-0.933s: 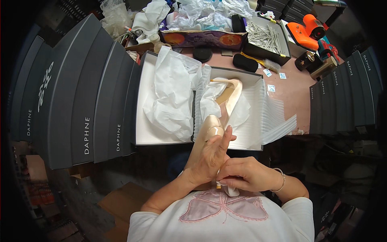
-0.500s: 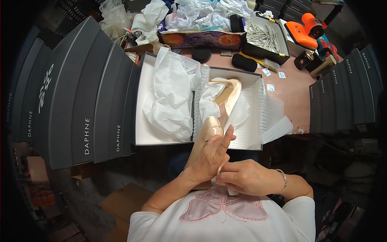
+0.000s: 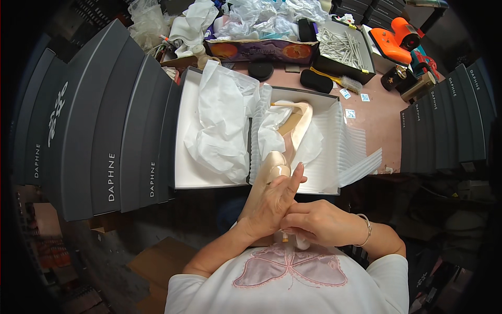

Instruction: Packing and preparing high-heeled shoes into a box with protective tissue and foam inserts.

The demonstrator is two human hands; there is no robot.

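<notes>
My left hand point(image 3: 267, 205) is wrapped round a champagne-coloured satin high-heeled shoe point(image 3: 272, 166) in front of my chest, its forefinger raised. The shoe's toe points away, toward the box. My right hand point(image 3: 325, 224) is closed with its fingers pinched together against the heel end, near the left palm. A thin heel tip point(image 3: 285, 238) shows below the fingers, with a bit of white material beside it. Just what the right fingers pinch is hidden. A matching shoe point(image 3: 300, 123) lies on white tissue in the open shoebox point(image 3: 325, 180), just beyond the held shoe's toe.
Crumpled tissue paper point(image 3: 225, 125) fills the box's left part; foam sheet point(image 3: 358, 157) hangs over its right side. Dark shoebox stacks stand left point(image 3: 99, 131) and right point(image 3: 457, 115). Behind are a brush point(image 3: 350, 85), a tray of white sticks point(image 3: 342, 49) and an orange tool point(image 3: 389, 44).
My right hand has shifted slightly at the heel end, and the heel tip now shows below its fingers. My left hand and the held shoe stay almost still.
</notes>
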